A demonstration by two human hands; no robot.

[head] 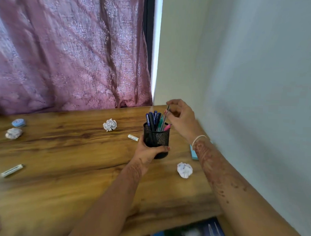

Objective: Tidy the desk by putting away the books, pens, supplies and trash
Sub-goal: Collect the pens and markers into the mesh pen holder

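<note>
My left hand (148, 150) grips a black mesh pen cup (156, 138) near the right end of the wooden desk (62, 181). Several blue pens, a green one and a pink one stand in the cup. Above it, my right hand (181, 117) pinches the top of a thin dark pen (166, 114) whose lower end is inside the cup. Three crumpled paper balls lie on the desk: one in the middle (110, 124), one at the left (13, 133), one by my right forearm (185, 170).
A white tube (133, 137) lies just left of the cup and a white marker (11, 170) at the front left. A small blue object (18, 122) sits at the far left. A blue pad (193, 153) lies under my right wrist. Books (190, 233) fill the shelf below. A curtain hangs behind the desk.
</note>
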